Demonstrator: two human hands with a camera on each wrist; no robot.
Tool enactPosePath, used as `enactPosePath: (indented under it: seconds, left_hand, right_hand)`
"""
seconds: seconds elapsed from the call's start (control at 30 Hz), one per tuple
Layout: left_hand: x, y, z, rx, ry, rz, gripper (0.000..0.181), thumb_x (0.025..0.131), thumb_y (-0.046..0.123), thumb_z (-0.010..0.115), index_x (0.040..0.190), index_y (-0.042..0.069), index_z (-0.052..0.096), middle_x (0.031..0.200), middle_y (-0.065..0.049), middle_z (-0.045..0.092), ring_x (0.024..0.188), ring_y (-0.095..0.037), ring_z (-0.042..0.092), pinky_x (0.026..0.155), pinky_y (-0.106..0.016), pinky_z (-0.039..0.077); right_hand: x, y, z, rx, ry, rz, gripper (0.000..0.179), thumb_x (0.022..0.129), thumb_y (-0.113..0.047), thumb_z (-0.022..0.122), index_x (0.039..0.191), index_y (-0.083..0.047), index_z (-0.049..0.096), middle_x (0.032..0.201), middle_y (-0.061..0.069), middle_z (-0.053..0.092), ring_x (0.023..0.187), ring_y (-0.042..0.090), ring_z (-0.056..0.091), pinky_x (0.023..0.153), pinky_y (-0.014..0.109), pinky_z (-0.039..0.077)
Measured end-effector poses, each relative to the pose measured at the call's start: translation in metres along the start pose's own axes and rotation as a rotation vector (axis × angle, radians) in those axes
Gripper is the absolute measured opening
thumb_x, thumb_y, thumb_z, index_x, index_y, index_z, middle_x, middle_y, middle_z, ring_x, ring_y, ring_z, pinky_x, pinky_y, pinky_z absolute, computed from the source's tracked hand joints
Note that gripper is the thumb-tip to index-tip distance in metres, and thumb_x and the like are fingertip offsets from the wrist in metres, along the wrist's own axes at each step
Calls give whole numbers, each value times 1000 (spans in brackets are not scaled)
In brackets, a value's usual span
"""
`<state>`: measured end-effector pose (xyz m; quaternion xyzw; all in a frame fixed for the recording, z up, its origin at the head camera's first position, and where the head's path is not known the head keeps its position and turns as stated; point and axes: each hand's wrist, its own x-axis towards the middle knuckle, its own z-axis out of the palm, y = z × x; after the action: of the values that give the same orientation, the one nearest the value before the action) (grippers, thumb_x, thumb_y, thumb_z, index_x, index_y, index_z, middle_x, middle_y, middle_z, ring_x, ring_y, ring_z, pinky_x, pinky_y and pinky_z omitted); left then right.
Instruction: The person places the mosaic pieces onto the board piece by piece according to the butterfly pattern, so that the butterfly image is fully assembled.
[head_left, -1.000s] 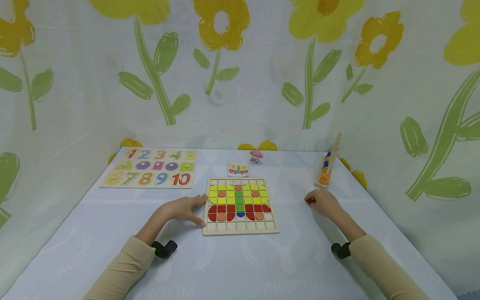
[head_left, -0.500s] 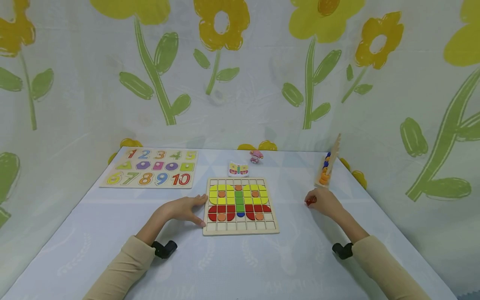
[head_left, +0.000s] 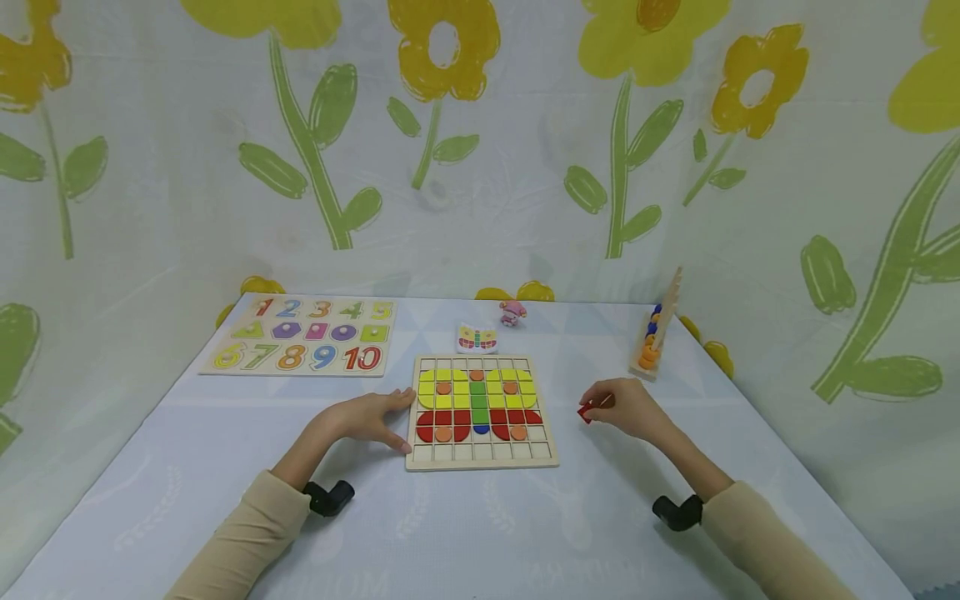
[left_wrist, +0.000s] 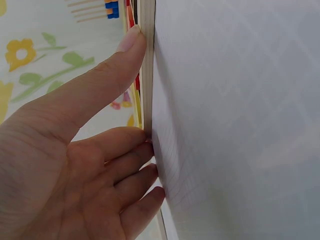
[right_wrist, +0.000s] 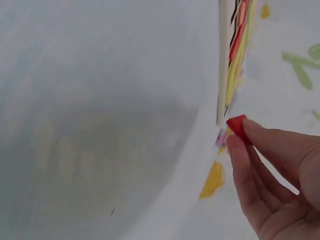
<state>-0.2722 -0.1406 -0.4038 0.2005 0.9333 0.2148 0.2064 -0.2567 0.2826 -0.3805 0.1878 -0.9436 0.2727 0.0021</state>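
Note:
A wooden grid board (head_left: 483,454) lies mid-table, with yellow, red, green, orange and blue flat pieces forming a butterfly. My left hand (head_left: 367,418) rests at the board's left edge, thumb and fingers spread and touching the rim. In the left wrist view the thumb (left_wrist: 107,75) lies along that edge, the other fingers lightly bent below it. Right of the board, my right hand (head_left: 630,408) pinches a small red piece (head_left: 584,412) between thumb and fingertips, above the table. The right wrist view shows the red piece (right_wrist: 238,128) partly covered by the fingertips.
A butterfly picture card (head_left: 477,339) stands behind the board, near a small pink figurine (head_left: 512,313). At back left lies a number and shape puzzle (head_left: 296,333). A wooden bead rack (head_left: 651,346) with blue and orange beads stands at back right.
My right hand has moved left toward the board with the red piece, which now shows more clearly at the fingertips. The left hand and board have stayed still.

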Motion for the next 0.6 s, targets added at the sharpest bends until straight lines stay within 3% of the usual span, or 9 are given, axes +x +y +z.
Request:
enactPosePath:
  seconds: [0.27,0.6]
  left_hand:
    - [-2,1,-1,1,4,-3,98,73,42,83,150,9,34,155,-15,28,144,-32,20,113,-54,22]
    - [-2,2,-1,-4,5,1,97,73,41,82,151,9,33,156,-16,27,144,-32,20,114,-53,21]
  right_hand:
    - [4,-20,21,180,-112,28,13,84,-9,75,96,-6,72,88,2,68,74,16,63,67,27,57]
    - [14,-36,43,148,-121,-13,14,83,-14,77,95,-8,74,87,-2,70,74,15,60,66,24,54]
